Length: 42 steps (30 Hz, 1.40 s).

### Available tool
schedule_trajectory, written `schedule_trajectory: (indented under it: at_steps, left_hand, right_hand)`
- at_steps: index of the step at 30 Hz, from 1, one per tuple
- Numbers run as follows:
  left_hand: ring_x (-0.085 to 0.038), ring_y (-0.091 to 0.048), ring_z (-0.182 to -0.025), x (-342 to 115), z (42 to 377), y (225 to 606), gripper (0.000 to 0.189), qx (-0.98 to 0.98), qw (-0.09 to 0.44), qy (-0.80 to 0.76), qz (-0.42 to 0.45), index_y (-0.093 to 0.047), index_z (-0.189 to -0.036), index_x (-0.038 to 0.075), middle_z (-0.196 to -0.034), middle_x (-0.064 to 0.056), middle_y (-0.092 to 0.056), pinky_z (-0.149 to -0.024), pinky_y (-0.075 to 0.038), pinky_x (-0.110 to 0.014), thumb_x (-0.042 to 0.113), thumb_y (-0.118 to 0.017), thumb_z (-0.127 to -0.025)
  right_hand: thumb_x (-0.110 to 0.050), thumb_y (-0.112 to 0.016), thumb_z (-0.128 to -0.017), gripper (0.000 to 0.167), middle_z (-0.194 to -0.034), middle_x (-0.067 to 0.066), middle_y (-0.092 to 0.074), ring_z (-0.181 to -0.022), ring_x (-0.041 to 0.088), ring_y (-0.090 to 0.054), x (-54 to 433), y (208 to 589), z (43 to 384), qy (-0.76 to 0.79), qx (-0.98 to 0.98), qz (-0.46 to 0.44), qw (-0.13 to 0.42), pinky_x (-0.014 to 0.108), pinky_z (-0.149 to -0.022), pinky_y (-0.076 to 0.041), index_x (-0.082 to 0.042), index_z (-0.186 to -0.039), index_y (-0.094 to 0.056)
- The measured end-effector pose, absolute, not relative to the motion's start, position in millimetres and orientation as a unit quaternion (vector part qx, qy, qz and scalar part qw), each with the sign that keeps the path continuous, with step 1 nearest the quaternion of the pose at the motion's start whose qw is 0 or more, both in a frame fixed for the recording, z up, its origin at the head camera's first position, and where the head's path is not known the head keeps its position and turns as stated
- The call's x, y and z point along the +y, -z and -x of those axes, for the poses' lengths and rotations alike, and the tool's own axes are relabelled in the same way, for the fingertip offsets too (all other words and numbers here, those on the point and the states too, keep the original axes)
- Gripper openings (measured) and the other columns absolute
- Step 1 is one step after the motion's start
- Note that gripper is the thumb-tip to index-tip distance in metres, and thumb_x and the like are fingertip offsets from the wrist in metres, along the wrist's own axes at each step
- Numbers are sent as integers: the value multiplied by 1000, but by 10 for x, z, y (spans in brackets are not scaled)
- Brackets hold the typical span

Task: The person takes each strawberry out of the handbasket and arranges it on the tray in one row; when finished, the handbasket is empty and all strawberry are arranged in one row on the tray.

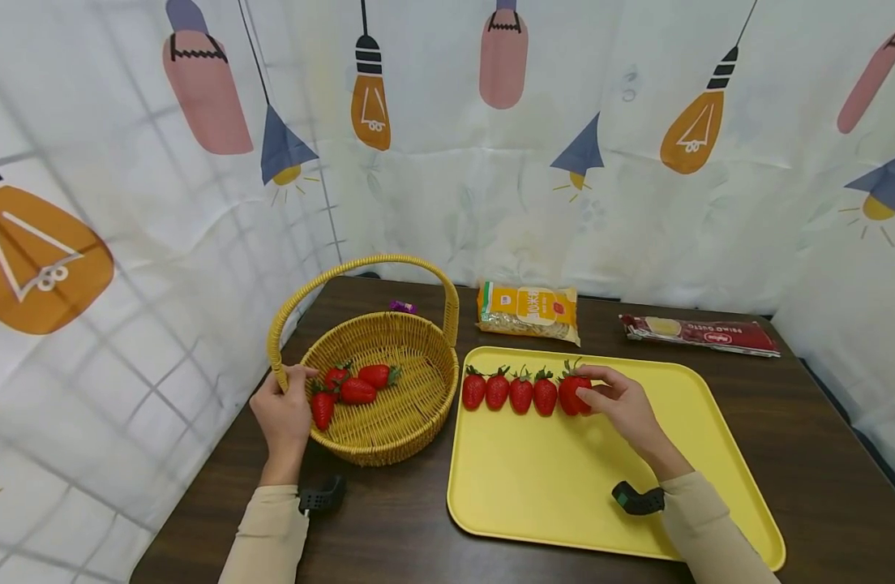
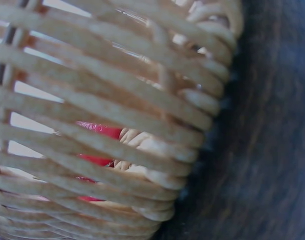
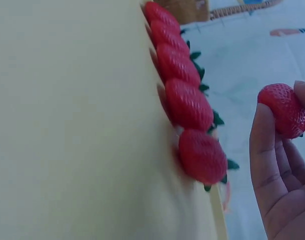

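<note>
My left hand (image 1: pixel 287 414) grips the rim of a yellow wicker basket (image 1: pixel 411 446) at the foot of its tall handle. Several red strawberries (image 1: pixel 357 391) with green leaves lie inside, at the basket's left. Basket weave (image 2: pixel 92 100) fills most of the left wrist view, with red showing through the gaps. Between thumb and fingers, my right hand (image 1: pixel 623 405) pinches a strawberry (image 3: pixel 282 110) above a yellow tray (image 1: pixel 535 478). Along the tray's far edge runs a row of strawberries (image 1: pixel 520 395), tips toward me; its right end is partly hidden behind the held one.
Behind the tray lie a yellow food packet (image 1: pixel 528 312) and a long dark red packet (image 1: pixel 699 334). A small purple wrapped item (image 1: pixel 403 307) sits behind the basket. Patterned curtains (image 1: pixel 447 195) hang around the dark wooden table (image 1: pixel 389 527).
</note>
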<state>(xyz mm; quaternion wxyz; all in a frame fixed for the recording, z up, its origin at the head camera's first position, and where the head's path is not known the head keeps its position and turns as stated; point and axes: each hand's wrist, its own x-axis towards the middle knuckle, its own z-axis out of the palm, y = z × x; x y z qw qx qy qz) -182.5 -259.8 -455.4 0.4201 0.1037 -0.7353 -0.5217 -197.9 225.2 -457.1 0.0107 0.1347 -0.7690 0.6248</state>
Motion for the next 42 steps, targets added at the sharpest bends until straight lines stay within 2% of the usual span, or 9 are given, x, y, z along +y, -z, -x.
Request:
schedule_trajectory:
  at_steps: [2,6,10,14,18,27,29,35,42]
  left_hand:
    - [-8,-28,-42,-2593,1822,4546,34,-733,421,524,-101,-76,-78,2,-60,14,-63,-48,-25,-26,20,-55,-99]
    - [-9,-29,-43,-2587,1819,4544,34,-732,425,523,-95,-76,-76,3,-63,-3,-66,-49,-26,-26,19,-56,-98]
    - [-9,-29,-42,-2590,1822,4560,35,-737,426,516,-94,-75,-76,2,-58,-18,-58,-46,-25,-25,20,-55,-99]
    - [-9,-29,-42,-2590,1827,4572,36,-739,424,514,-99,-75,-76,1,-56,-23,-53,-45,-25,-25,20,-55,-99]
    - [-9,-28,-42,-2592,1833,4579,34,-738,425,515,-102,-75,-76,1,-56,-21,-55,-46,-24,-26,19,-56,-98]
    - [-10,-27,-43,-2594,1835,4564,36,-735,423,519,-103,-75,-76,2,-59,0,-63,-47,-24,-27,22,-56,-99]
    - [-10,-27,-43,-2594,1836,4560,36,-734,423,520,-103,-75,-76,2,-59,1,-63,-47,-23,-27,22,-56,-99]
    - [-9,-28,-43,-2596,1843,4559,36,-734,422,522,-105,-75,-77,2,-65,16,-66,-47,-24,-26,23,-56,-99]
    - [-9,-30,-42,-2599,1853,4572,38,-736,422,519,-107,-75,-76,1,-59,3,-63,-46,-26,-25,24,-55,-100]
  right_hand:
    - [-14,-65,-95,39,-116,-4,-64,-86,11,-68,2324,4592,1979,-628,-767,-130,19,30,-70,-57,3,-128,-58]
    - [-13,-63,-96,39,-114,-9,-63,-89,8,-67,2442,4625,1969,-637,-761,-115,33,27,-70,-56,7,-129,-55]
    - [-11,-62,-96,39,-113,-11,-63,-90,7,-66,2536,4637,1953,-641,-759,-104,53,26,-70,-56,11,-128,-54]
    - [-10,-62,-96,39,-111,-11,-64,-87,6,-66,2617,4656,1944,-639,-761,-89,71,25,-69,-56,12,-128,-54]
    - [-13,-65,-95,41,-111,-12,-62,-88,4,-66,2685,4707,1951,-632,-769,-65,73,23,-69,-55,10,-128,-55]
    - [-25,-67,-93,50,-113,-13,-57,-88,0,-65,2746,4799,2000,-596,-802,-32,27,22,-73,-55,3,-132,-54]
    - [-26,-68,-93,50,-115,-8,-58,-87,1,-66,2730,4804,2008,-596,-802,-26,20,25,-72,-56,2,-133,-54]
    - [-29,-68,-93,52,-130,20,-55,-82,6,-66,2688,4812,2018,-567,-823,-12,8,29,-67,-56,0,-134,-55]
    - [-36,-68,-92,52,-128,21,-60,-76,10,-64,2687,4806,2021,-515,-857,19,12,27,-63,-54,-4,-132,-59]
